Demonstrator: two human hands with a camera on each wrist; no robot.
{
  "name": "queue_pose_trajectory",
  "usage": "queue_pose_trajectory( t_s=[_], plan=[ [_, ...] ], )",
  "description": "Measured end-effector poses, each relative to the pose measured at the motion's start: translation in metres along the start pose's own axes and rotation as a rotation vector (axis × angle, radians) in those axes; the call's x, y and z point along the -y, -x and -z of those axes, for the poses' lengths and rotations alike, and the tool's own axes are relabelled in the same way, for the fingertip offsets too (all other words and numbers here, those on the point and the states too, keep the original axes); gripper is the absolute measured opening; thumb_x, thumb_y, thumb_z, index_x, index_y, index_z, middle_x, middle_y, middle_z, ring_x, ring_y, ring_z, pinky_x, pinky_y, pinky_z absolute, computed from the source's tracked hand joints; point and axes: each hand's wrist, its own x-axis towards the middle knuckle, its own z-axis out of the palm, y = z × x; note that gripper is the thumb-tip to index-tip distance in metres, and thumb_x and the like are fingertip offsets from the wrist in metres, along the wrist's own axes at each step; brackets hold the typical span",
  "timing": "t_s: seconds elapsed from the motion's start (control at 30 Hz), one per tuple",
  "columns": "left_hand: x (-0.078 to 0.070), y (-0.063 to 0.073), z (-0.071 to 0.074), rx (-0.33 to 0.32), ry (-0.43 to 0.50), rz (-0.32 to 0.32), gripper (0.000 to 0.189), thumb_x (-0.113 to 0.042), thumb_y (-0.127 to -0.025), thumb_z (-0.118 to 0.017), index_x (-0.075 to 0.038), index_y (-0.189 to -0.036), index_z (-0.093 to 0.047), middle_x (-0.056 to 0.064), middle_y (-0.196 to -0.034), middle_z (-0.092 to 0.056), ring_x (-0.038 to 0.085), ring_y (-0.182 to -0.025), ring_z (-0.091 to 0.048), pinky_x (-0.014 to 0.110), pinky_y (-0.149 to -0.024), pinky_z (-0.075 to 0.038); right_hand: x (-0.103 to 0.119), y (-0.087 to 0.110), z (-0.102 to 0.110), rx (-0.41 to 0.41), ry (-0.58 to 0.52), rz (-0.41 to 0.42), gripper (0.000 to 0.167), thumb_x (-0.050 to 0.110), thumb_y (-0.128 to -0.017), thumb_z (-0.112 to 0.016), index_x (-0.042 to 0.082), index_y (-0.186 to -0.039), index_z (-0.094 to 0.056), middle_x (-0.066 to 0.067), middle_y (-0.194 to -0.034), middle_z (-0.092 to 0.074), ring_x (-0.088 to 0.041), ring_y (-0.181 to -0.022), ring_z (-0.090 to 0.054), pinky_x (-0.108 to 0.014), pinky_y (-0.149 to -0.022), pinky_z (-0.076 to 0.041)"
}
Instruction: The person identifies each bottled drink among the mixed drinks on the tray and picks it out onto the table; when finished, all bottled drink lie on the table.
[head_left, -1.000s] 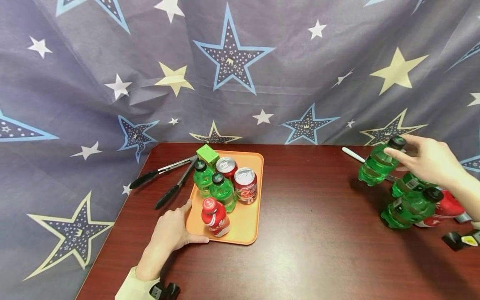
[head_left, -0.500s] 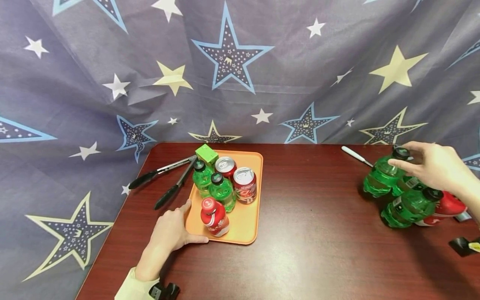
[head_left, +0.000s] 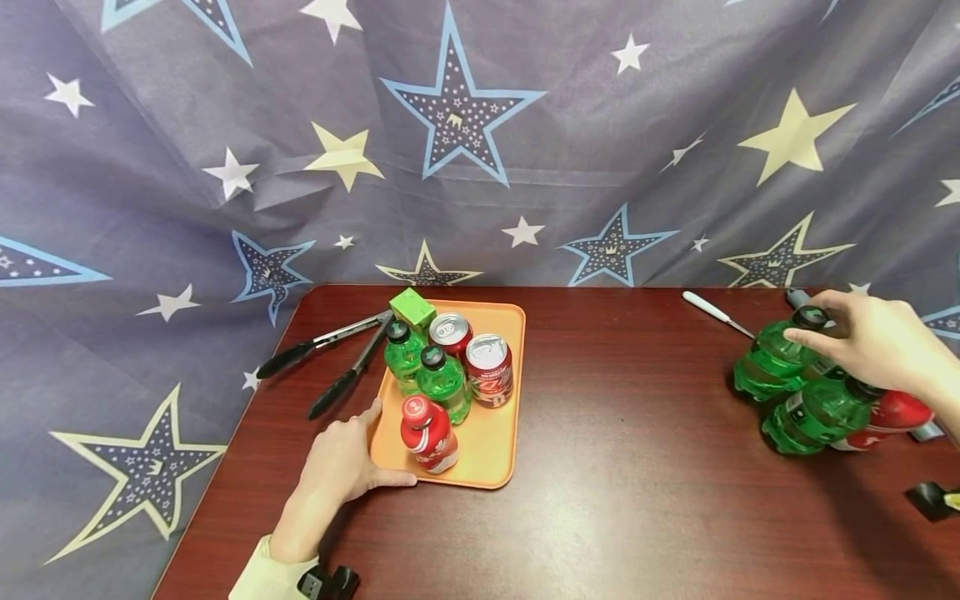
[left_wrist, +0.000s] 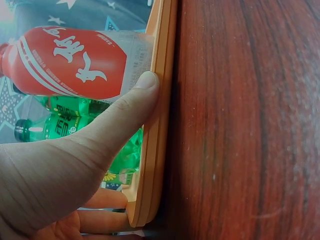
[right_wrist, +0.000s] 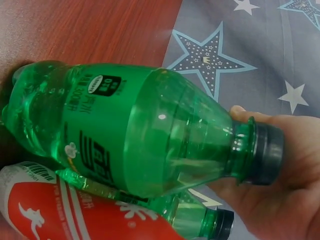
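My right hand (head_left: 881, 337) holds a green soda bottle (head_left: 772, 362) by its neck, just under the black cap. That bottle is close beside two other green bottles, including a nearer one (head_left: 813, 419); whether its base touches the table I cannot tell. In the right wrist view a large green bottle (right_wrist: 140, 130) covers part of the hand, with a red bottle (right_wrist: 85, 205) below. My left hand (head_left: 345, 458) rests on the orange tray's (head_left: 491, 462) near left corner, straight thumb along the front rim, fingers along the left side. A red bottle (head_left: 430, 435) stands near that thumb.
On the tray are two green bottles, red cans (head_left: 491, 372) and a green box (head_left: 412, 308). Black-handled tongs (head_left: 348, 350) lie left of it. A white-handled utensil (head_left: 708, 308) lies beyond the right bottles. A starry cloth (head_left: 585, 150) hangs behind the table.
My right hand has moved right and lower with the green soda bottle, bringing it nearer to the other green bottles. My left hand and the tray stay where they were.
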Motion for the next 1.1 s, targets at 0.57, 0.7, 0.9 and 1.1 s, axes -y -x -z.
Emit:
queue_pose_trajectory(
  t_s=[0.57,0.7,0.9,1.1],
  plan=[
    [0.0,0.0,-0.001,-0.003,-0.01,0.007,0.135,-0.076,-0.054,-0.094,0.004,-0.154,-0.051,0.036,-0.122,-0.071,0.049,-0.101,-0.073,0.06,-0.087,-0.059,-0.007,0.002,-0.003,0.06,0.039,-0.02,0.046,0.022,-0.091,-0.082,-0.015,-0.112,-0.066,-0.013,-0.074,-0.069,-0.025,-0.06,-0.06,-0.055,-0.06,-0.051],
    [0.001,0.0,-0.002,-0.005,-0.007,0.001,0.134,-0.075,-0.055,-0.094,0.005,-0.153,-0.051,0.036,-0.123,-0.071,0.049,-0.102,-0.073,0.06,-0.087,-0.059,-0.007,0.001,0.0,0.079,0.044,-0.03,0.046,0.023,-0.091,-0.082,-0.015,-0.112,-0.066,-0.011,-0.073,-0.07,-0.026,-0.061,-0.062,-0.056,-0.061,-0.051],
    [0.002,0.0,-0.002,-0.006,-0.002,0.003,0.133,-0.074,-0.056,-0.094,0.005,-0.153,-0.05,0.036,-0.124,-0.071,0.049,-0.104,-0.073,0.061,-0.089,-0.059,-0.004,0.001,0.006,0.114,0.051,-0.047,0.044,0.023,-0.088,-0.085,-0.012,-0.108,-0.068,-0.012,-0.074,-0.072,-0.027,-0.063,-0.064,-0.059,-0.065,-0.053],
    [0.0,0.0,-0.001,-0.001,-0.005,0.002,0.134,-0.075,-0.055,-0.094,0.005,-0.154,-0.05,0.036,-0.125,-0.07,0.049,-0.103,-0.073,0.061,-0.088,-0.059,-0.002,-0.001,0.009,0.162,0.043,-0.052,0.039,0.026,-0.088,-0.085,-0.006,-0.106,-0.071,-0.018,-0.082,-0.076,-0.031,-0.067,-0.067,-0.061,-0.068,-0.054]
  ],
)
